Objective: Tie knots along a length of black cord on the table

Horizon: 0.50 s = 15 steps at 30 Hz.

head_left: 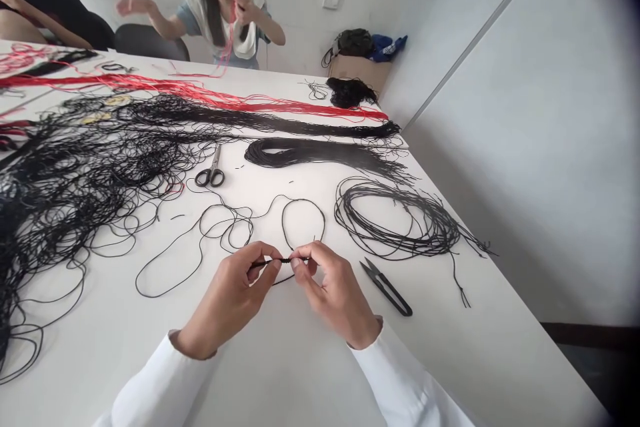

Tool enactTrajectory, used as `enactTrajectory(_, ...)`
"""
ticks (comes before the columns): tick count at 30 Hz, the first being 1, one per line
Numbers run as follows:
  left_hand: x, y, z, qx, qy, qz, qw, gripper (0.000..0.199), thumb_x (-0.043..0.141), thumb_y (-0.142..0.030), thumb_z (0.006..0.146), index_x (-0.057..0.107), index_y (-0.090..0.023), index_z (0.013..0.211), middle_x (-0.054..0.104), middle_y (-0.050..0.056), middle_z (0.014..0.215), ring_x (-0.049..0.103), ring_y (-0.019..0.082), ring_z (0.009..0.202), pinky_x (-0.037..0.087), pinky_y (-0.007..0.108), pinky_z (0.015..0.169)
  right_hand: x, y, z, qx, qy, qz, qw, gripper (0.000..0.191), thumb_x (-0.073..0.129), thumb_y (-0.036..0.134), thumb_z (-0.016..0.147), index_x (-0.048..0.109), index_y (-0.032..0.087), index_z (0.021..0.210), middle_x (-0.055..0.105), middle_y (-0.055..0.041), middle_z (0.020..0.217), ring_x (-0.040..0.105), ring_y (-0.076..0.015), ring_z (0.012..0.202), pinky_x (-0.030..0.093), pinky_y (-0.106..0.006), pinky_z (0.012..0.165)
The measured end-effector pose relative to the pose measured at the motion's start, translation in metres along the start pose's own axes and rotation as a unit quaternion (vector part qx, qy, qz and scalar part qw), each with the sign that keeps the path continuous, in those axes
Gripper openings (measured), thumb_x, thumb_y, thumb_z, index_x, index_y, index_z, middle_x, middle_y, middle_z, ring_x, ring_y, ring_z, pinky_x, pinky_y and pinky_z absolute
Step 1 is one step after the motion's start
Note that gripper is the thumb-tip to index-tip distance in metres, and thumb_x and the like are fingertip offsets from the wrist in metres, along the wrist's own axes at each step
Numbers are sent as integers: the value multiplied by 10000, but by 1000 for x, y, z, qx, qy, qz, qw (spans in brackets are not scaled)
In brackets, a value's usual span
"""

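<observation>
Between my two hands a black cord (286, 260) is stretched, with a short knotted section showing at the fingertips. My left hand (237, 297) pinches it on one side with thumb and forefinger. On the other side my right hand (330, 287) pinches it close to the knots. A loop of the cord (325, 217) lies on the table just beyond the fingers, and thin black strands (167, 295) curl off to the left. Thread snips (387, 288) rest right of my right hand. Black-handled scissors (213, 170) lie farther back, left of centre.
A tangled heap of black cord (100, 173) covers the table's left. Coiled black cords (400, 243) lie at right, a folded black bundle (310, 152) behind. Red cords (300, 107) stretch across the back. Across the white table (280, 367) sits a person (220, 20) handling red cord; another person (50, 7) sits far left.
</observation>
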<state>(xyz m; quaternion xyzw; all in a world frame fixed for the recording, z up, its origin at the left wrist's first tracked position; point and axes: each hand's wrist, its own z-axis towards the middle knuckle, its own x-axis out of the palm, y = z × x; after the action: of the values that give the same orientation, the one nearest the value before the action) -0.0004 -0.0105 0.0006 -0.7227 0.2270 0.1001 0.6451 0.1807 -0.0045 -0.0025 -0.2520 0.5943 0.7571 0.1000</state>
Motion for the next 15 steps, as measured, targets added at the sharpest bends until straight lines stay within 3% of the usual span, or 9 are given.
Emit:
enactTrajectory(5, 1, -5, 0, -11, 9, 3, 1000, 234, 508, -464, 934, 616, -264, 877, 390, -63, 579, 320, 127, 537, 267, 236, 470, 1, 1, 2, 34, 1, 15, 999, 127, 506, 246, 957, 577, 205, 860, 592, 15, 736, 525, -125, 663, 409, -234, 558)
enactTrajectory(8, 1, -5, 1, -14, 8, -11, 1000, 233, 525, -465, 926, 615, -257, 868, 339, -71, 563, 289, 122, 523, 241, 236, 459, 2, -3, 2, 30, -3, -7, 1000, 133, 502, 276, 969, 598, 209, 906, 606, -3, 773, 552, -143, 700, 438, -246, 573)
enactTrajectory(10, 3, -4, 3, -27, -3, -37, 999, 248, 534, -478, 920, 602, -248, 858, 281, -79, 555, 250, 119, 513, 220, 236, 449, 6, -1, 0, 1, -65, -50, 997, 139, 515, 281, 970, 612, 210, 1039, 636, -54, 960, 588, -177, 862, 497, -283, 699)
enactTrajectory(12, 4, -1, 5, -38, -30, -73, 996, 271, 540, -496, 915, 582, -238, 844, 253, -81, 567, 236, 117, 520, 219, 233, 452, 13, 5, -5, -43, -169, -95, 980, 217, 547, 255, 953, 588, 205, 1160, 592, -108, 1147, 558, -218, 1068, 503, -344, 858)
enactTrajectory(14, 6, 0, 7, -42, -65, -113, 991, 286, 547, -507, 912, 564, -230, 840, 288, -75, 592, 260, 114, 538, 248, 231, 471, 23, 15, -15, -91, -215, -89, 968, 190, 568, 219, 931, 588, 193, 1118, 591, -112, 1113, 552, -222, 1091, 492, -361, 907)
enactTrajectory(15, 7, 0, 8, -43, -80, -131, 987, 290, 551, -509, 911, 559, -228, 840, 319, -71, 608, 278, 112, 547, 265, 231, 483, 30, 21, -20, -105, -192, -60, 974, 105, 573, 214, 925, 596, 194, 1026, 612, -84, 1007, 584, -202, 1002, 503, -333, 864)
